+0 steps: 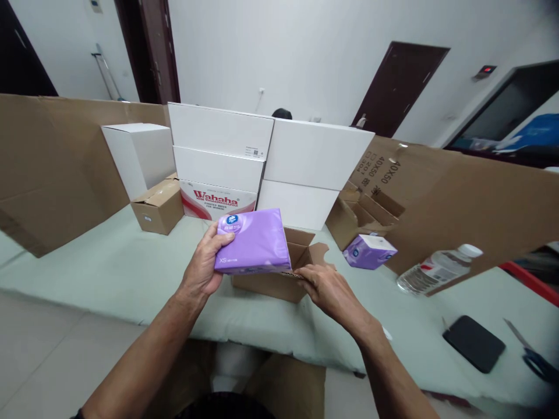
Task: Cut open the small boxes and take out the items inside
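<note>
My left hand (203, 262) is closed around the left end of a purple tissue pack (255, 241), thumb on its printed face. The pack is held up, partly in front of an open cardboard box (271, 286) on the table. My right hand (321, 285) grips the near right edge of that box, its fingers bent over a cardboard flap. Some of the box's opening is hidden behind the pack. A second purple tissue pack (370, 251) lies farther right, apart from both hands.
White cartons (222, 134) stand at the back of the green-covered table (131, 270). A taped brown box (159, 206) is left, an open box (364, 212) right. On the right lie a tilted water bottle (439, 270), a black phone-like slab (474, 343) and scissors (535, 358).
</note>
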`<state>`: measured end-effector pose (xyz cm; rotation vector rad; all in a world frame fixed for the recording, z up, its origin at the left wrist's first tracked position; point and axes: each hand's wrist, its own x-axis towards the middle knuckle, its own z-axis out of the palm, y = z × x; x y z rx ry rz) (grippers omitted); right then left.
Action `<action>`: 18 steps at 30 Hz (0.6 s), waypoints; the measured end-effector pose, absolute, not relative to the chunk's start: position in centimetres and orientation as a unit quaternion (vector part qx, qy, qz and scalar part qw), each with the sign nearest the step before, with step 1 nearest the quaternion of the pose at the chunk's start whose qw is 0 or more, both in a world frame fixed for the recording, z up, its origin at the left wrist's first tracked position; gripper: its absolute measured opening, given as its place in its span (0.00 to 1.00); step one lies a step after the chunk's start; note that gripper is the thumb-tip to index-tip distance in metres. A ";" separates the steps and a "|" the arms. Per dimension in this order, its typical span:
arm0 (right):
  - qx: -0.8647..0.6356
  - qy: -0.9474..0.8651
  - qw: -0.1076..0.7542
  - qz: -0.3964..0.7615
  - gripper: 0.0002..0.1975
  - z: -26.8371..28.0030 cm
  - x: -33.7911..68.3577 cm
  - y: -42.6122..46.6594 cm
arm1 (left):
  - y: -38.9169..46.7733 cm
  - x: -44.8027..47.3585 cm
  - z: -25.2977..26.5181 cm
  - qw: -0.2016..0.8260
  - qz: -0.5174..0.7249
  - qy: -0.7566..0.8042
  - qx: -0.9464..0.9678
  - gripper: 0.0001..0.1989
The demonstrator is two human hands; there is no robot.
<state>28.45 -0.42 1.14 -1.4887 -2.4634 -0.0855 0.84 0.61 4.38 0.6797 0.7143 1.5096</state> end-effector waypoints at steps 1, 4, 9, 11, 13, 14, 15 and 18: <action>-0.503 -0.847 0.169 -0.033 0.12 1.2 28.5 -0.7 | 0.6 0.9 4.4 0.619 0.656 0.312 0.298 0.25; -0.471 -0.834 0.286 -0.030 0.29 1.8 28.1 -2.1 | 0.6 1.1 4.4 0.621 0.652 0.311 0.303 0.27; -0.426 -0.825 0.365 0.064 0.59 2.2 26.2 -3.5 | 0.1 1.7 4.5 0.660 0.608 0.304 0.319 0.26; -0.423 -0.813 0.388 0.097 0.64 1.9 25.4 -3.4 | -0.3 2.0 4.6 0.677 0.582 0.303 0.334 0.26; -0.420 -0.797 0.418 0.118 0.65 1.6 24.9 -3.2 | -0.8 2.1 4.6 0.684 0.570 0.291 0.350 0.24; -0.417 -0.787 0.436 0.128 0.64 1.6 24.6 -3.0 | -1.1 2.1 4.6 0.685 0.570 0.280 0.357 0.23; -0.414 -0.775 0.456 0.141 0.62 1.6 24.4 -2.9 | -1.4 2.1 4.5 0.683 0.575 0.267 0.363 0.23; -0.404 -0.729 0.520 0.187 0.58 1.8 24.0 -2.5 | -2.6 2.2 3.8 0.664 0.605 0.234 0.372 0.26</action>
